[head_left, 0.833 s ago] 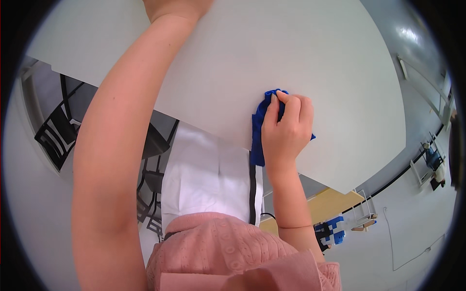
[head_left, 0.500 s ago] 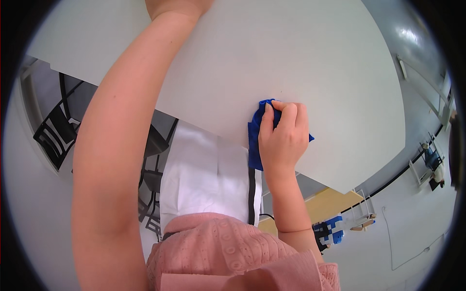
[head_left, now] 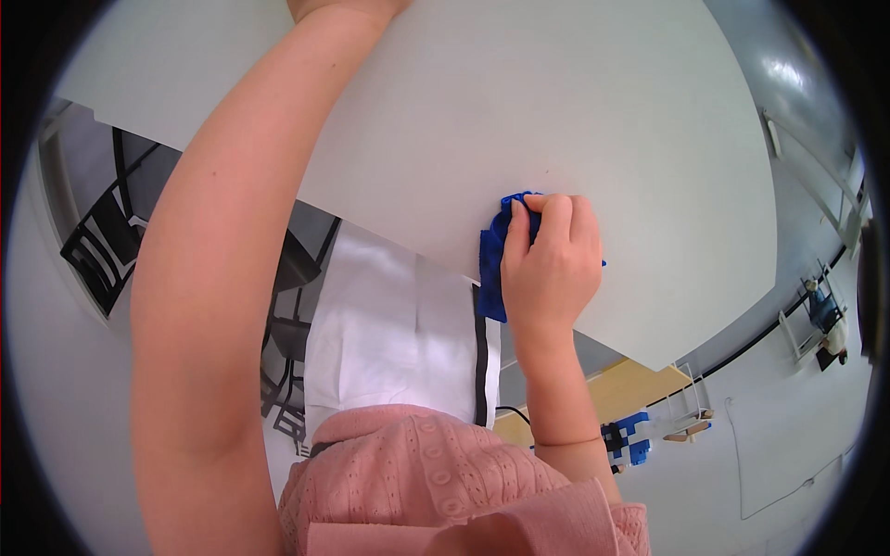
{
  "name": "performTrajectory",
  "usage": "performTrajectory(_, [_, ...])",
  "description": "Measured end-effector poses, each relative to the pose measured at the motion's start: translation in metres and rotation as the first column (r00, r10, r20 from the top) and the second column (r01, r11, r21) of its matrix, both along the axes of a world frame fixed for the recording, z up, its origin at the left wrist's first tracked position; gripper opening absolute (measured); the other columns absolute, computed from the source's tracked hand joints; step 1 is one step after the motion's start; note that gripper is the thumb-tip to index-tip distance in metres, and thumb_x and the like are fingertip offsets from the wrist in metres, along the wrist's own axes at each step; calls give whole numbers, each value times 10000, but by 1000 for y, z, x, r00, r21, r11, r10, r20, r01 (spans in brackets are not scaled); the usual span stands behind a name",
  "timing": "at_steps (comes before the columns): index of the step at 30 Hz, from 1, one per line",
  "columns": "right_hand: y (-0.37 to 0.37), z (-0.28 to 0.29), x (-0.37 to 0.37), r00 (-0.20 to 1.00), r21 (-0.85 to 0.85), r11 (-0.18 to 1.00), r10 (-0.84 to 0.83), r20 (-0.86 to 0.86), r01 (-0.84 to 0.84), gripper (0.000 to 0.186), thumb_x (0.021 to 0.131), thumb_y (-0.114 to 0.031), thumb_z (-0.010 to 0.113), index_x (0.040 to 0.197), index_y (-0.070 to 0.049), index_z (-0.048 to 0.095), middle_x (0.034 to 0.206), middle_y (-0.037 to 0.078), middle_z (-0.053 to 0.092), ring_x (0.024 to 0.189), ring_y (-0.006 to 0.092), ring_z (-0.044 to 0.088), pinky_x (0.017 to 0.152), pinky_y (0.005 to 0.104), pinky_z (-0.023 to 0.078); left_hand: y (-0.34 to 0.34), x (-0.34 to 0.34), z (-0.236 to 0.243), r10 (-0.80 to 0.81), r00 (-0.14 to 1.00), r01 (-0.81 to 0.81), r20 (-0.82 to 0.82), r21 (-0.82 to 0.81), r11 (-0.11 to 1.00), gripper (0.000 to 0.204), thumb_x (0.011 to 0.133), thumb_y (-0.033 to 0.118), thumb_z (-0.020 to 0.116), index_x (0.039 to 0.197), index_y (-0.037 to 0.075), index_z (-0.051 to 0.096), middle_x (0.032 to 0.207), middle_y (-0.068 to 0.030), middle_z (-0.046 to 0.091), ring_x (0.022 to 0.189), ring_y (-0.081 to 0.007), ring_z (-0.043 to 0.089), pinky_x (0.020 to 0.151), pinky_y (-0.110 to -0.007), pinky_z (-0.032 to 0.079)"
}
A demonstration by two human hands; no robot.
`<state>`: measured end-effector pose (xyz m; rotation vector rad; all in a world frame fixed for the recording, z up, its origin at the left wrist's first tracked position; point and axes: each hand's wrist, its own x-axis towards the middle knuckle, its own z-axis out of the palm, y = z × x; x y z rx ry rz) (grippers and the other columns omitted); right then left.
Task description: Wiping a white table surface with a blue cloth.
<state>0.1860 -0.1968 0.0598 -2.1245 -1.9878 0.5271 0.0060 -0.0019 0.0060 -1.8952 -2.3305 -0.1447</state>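
Observation:
My right hand (head_left: 552,264) grips a crumpled blue cloth (head_left: 492,273) with bent, pinching fingers, on the white tabletop (head_left: 649,139) by its near edge. Part of the cloth hangs over that edge. A tiny dark speck (head_left: 547,171) lies just beyond the cloth. My left hand (head_left: 343,11) is at the top of the picture on the same tabletop, mostly out of frame, so its fingers are hidden.
Black chairs (head_left: 97,250) show beneath and left of the tabletop. To the lower right are a yellow board (head_left: 621,380), a cable (head_left: 742,463) on the floor and blue-and-white objects (head_left: 630,435). Farther right, a person (head_left: 825,310) is by a white frame.
My right hand and the cloth have moved toward me since the earliest frame, then slightly right since the middle one. My left hand has barely moved.

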Motion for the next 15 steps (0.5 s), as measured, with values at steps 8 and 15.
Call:
performTrajectory(8, [-7,0,1,999,-5,1000,6,51,-6,141,806,-90,688,816,-81,548,798,54,542,694,251,552,596,351,417,-2,2,0,-4,1000,4,4,2,1000,606,957,430,441,1464,104,374,1543,-131,331,1446,-291,263,1167,-535,176])
performTrajectory(15, [-1,0,-1,998,-7,1000,6,63,-5,143,802,-92,697,814,-79,555,799,52,546,697,249,559,597,347,421,-2,2,1,-5,1000,5,5,1,1000,607,958,436,441,1464,107,373,1545,-128,328,1449,-287,258,1165,-538,176])
